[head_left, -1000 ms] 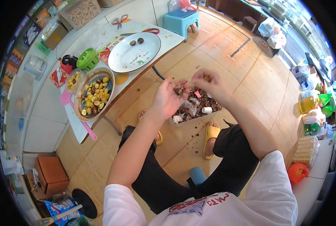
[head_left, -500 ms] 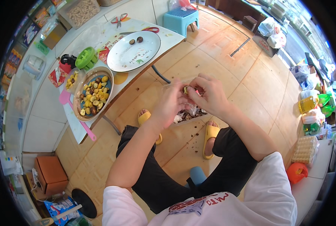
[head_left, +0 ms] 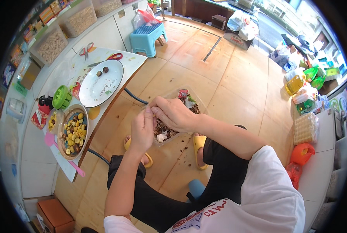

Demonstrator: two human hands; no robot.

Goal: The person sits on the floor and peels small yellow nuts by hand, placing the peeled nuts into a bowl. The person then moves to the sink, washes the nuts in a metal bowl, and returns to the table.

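My left hand [head_left: 142,133] and my right hand [head_left: 172,113] meet in front of me, fingertips pinched together. Whatever lies between them is hidden by the fingers. Beneath them, on the floor between my feet, a clear plastic box [head_left: 201,104] holds brown shells [head_left: 166,131], white scraps and a red wrapper. To the left, a tan-rimmed bowl [head_left: 60,136] on the low table contains yellow peeled chestnuts [head_left: 75,133], some with brown skin. Farther back, a white oval plate [head_left: 99,88] carries two dark chestnuts [head_left: 105,70].
Scissors [head_left: 86,50], a red-handled knife [head_left: 114,56], a green slotted gadget [head_left: 62,97] and a pink spatula [head_left: 77,168] lie on the table [head_left: 135,61]. A blue stool [head_left: 148,39] stands beyond. Bags and an oil bottle [head_left: 296,84] line the right side.
My view has swung right, so the table sits farther left and lower. Both hands have shifted left and closed together; the small yellowish piece seen between my fingers before is now hidden.
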